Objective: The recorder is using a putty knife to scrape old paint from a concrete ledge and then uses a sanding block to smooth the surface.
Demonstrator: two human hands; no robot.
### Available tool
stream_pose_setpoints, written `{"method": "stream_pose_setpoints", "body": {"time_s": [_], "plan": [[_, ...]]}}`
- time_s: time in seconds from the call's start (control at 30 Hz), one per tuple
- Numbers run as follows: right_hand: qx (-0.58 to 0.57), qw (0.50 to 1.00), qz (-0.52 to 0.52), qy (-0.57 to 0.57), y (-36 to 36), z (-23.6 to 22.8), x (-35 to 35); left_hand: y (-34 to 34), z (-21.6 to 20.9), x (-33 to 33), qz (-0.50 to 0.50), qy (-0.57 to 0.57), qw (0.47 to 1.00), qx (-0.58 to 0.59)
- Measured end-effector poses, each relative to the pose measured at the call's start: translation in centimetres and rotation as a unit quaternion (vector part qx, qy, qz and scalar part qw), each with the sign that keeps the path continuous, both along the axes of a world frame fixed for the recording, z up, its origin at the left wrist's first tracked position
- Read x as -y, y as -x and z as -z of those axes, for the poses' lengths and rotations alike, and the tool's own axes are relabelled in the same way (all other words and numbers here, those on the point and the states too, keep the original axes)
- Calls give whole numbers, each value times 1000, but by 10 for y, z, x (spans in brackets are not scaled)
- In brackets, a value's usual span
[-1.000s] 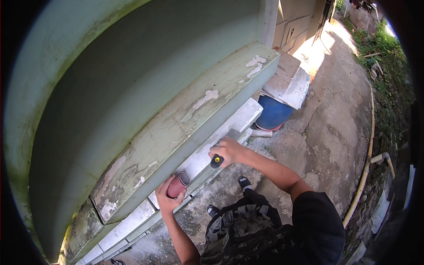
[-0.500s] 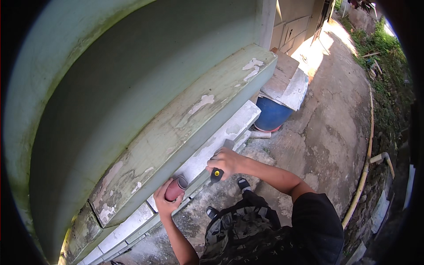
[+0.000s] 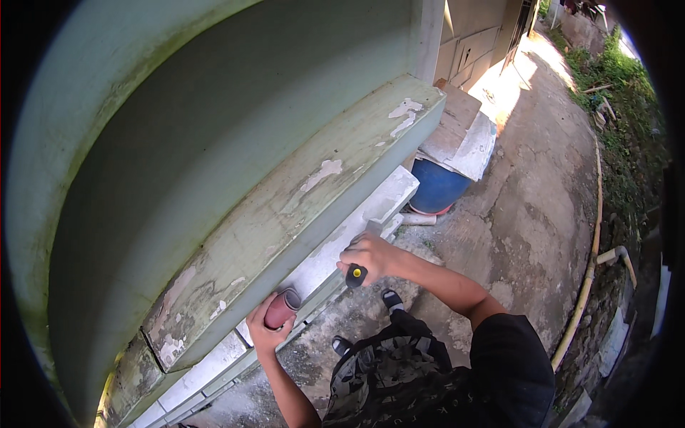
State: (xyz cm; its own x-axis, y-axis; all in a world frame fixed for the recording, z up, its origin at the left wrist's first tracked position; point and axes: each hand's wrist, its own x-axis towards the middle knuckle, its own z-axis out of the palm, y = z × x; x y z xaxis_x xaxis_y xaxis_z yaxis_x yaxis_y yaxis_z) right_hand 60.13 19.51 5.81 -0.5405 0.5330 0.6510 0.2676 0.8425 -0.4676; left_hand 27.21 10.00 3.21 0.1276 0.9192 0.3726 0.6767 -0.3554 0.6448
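Observation:
My left hand (image 3: pixel 267 327) is closed around a reddish hollow roll (image 3: pixel 281 311) with a grey inside, which looks like rolled sandpaper. It rests at the lower, white-patched ledge (image 3: pixel 314 272) of the wall. Further right along this ledge, my right hand (image 3: pixel 371 255) grips a scraper (image 3: pixel 356 275) by its black handle, whose butt end shows a yellow ring. Part of the flat grey blade (image 3: pixel 373 227) sticks out beyond my fingers, over the ledge surface. Whether the blade touches the ledge I cannot tell.
Above the work runs a wider pale green ledge (image 3: pixel 285 203) with peeling paint. A blue barrel (image 3: pixel 437 187) under worn boards (image 3: pixel 457 128) stands at the ledge's far end. My feet are on a stained concrete path (image 3: pixel 514 235), with a long yellowish pipe (image 3: pixel 589 285) along its right side.
My right hand with the scraper has shifted slightly to the right and nearer to me along the ledge. My left hand keeps its hold on the roll, nearly unmoved.

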Motion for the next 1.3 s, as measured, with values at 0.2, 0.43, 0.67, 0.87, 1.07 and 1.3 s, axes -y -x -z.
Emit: {"method": "stream_pose_setpoints", "body": {"time_s": [0.2,0.43,0.67,0.87,1.07,1.3], "plan": [[61,998,19,30,1,18,-13,-3,-3,-2,-12,7,1000,-12],[44,999,13,-9,-11,19,-16,-4,-4,0,-5,8,1000,8],[85,996,28,-3,-17,31,-8,-4,-4,0,-3,-4,1000,8],[20,1000,-21,12,-1,10,4,-3,-4,1,-13,12,1000,-6],[13,1000,10,2,-8,2,-5,-6,-4,4,-24,-45,998,-47],[190,979,74,30,-25,29,-31,0,6,8,-47,-32,997,-48]]}}
